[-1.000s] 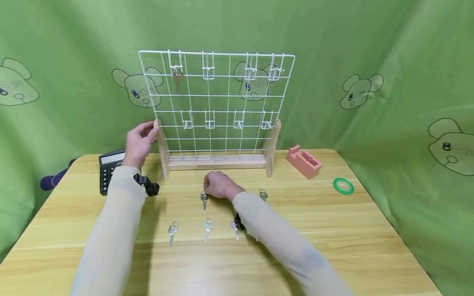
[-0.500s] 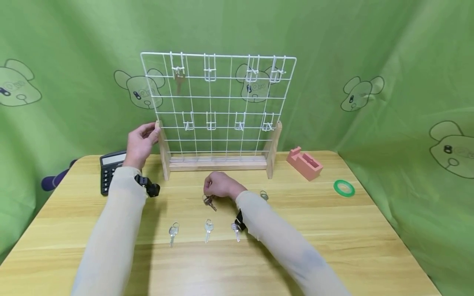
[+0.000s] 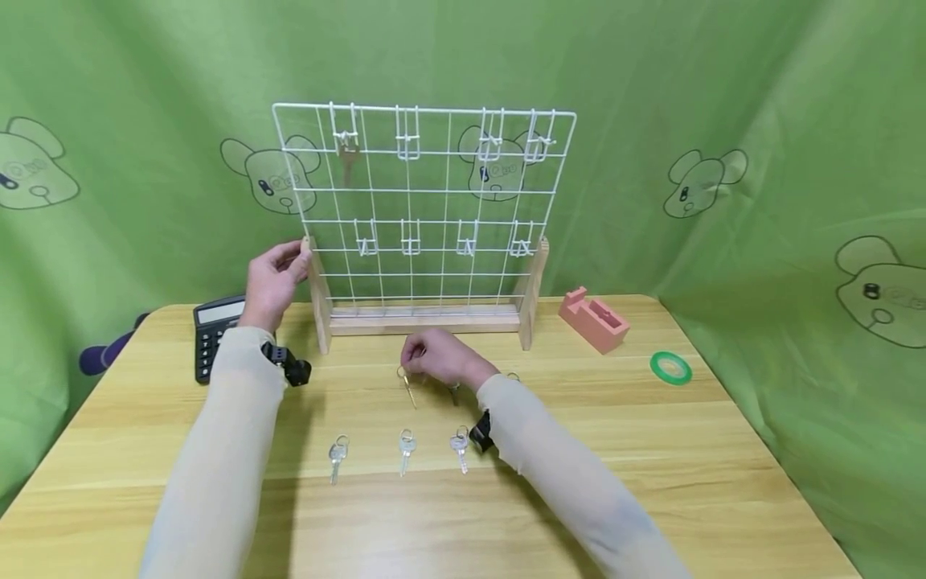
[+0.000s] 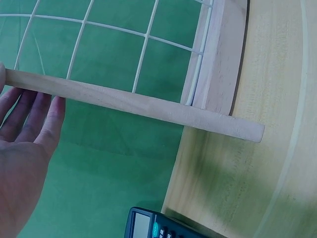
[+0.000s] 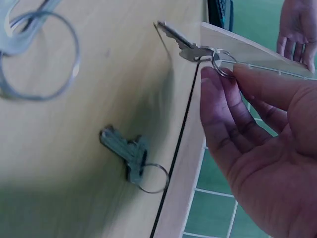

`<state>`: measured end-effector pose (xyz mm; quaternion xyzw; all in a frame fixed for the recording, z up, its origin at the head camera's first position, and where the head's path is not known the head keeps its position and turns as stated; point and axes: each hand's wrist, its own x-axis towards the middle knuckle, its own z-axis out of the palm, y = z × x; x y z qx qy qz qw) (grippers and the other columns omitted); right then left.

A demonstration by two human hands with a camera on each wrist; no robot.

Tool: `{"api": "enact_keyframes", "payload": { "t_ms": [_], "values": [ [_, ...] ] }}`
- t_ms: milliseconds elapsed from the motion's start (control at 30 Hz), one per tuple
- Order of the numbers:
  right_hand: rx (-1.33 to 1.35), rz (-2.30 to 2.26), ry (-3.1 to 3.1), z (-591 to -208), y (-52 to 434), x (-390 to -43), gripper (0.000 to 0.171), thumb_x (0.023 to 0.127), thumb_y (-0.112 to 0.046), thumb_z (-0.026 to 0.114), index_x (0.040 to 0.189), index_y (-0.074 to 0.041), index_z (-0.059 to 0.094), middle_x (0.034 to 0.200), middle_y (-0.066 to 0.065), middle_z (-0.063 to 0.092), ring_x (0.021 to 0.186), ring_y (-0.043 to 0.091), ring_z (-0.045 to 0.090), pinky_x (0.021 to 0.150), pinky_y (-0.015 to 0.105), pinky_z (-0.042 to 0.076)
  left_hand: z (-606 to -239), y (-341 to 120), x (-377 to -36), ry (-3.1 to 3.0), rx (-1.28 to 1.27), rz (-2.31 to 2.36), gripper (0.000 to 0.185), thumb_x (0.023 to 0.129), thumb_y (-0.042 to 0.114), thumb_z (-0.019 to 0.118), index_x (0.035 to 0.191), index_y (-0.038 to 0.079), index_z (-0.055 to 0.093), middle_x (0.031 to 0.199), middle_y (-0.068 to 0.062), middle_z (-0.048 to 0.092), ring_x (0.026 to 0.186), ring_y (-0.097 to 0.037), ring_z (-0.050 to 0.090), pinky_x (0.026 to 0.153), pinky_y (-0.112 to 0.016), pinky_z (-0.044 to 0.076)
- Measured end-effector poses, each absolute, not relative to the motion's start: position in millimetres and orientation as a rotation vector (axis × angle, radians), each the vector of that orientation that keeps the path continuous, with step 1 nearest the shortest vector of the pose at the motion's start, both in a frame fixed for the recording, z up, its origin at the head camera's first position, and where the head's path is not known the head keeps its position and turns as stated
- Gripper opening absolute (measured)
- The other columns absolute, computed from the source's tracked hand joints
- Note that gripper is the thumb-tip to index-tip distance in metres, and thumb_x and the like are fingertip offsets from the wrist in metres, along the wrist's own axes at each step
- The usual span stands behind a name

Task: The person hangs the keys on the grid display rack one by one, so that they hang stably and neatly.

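Note:
My right hand (image 3: pixel 436 356) pinches the ring of a silver key (image 3: pixel 409 389) between thumb and fingertips, and the key dangles just above the wooden table (image 3: pixel 651 450). The right wrist view shows the pinch on the ring (image 5: pixel 223 63), with the key (image 5: pixel 179 41) pointing away. Another key (image 5: pixel 130 154) lies on the table under that hand. My left hand (image 3: pixel 272 277) rests against the left wooden post (image 4: pixel 133 104) of a white wire rack (image 3: pixel 423 193), its fingers (image 4: pixel 42 116) straight. One key (image 3: pixel 348 158) hangs on the rack's top-left hook.
Three keys lie in a row near me: left (image 3: pixel 336 455), middle (image 3: pixel 406 446) and right (image 3: pixel 460 447). A black calculator (image 3: pixel 210 334) sits behind my left arm. At the right are a pink holder (image 3: pixel 593 318) and a green tape roll (image 3: pixel 670 367).
My right hand has lifted the key off the table by its ring and shifted slightly right; the key now hangs free. The left hand has stayed on the post.

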<state>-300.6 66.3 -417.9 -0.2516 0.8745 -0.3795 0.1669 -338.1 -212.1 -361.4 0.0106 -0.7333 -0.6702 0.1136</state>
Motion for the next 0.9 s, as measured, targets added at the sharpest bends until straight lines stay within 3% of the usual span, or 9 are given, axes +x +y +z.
{"api": "enact_keyframes", "payload": {
  "t_ms": [367,700,900],
  "values": [
    [-0.758,-1.286,2.387,-407.6,72.1,-298.4,0.008,0.088,0.005,0.069,0.093,-0.001,0.069,0.086,0.007,0.066,0.081,0.019,0.063,0.075,0.027,0.057,-362.1,-214.6,-338.0,-2.139,0.012,-1.968,0.046,0.099,0.019,0.061,0.139,0.0,0.05,0.134,-0.02,0.054,0.12,-0.027,0.053,0.098,-0.026,0.05],
    [-0.812,-1.335,2.448,-396.0,73.3,-293.2,0.01,0.089,0.001,0.069,0.099,-0.001,0.069,0.091,0.006,0.068,0.083,0.018,0.063,0.08,0.037,0.058,-362.1,-213.4,-338.0,-2.148,0.008,-1.95,0.045,0.099,0.018,0.06,0.139,-0.001,0.05,0.134,-0.02,0.054,0.12,-0.027,0.053,0.098,-0.025,0.05],
    [-0.84,-1.328,2.491,-385.2,75.9,-290.6,0.012,0.091,0.0,0.068,0.102,0.0,0.07,0.092,0.004,0.068,0.085,0.018,0.063,0.08,0.036,0.058,-362.7,-212.5,-339.3,-2.15,0.028,-1.949,0.046,0.099,0.02,0.061,0.14,0.001,0.05,0.135,-0.019,0.054,0.119,-0.026,0.054,0.097,-0.024,0.051]
  ]
}}
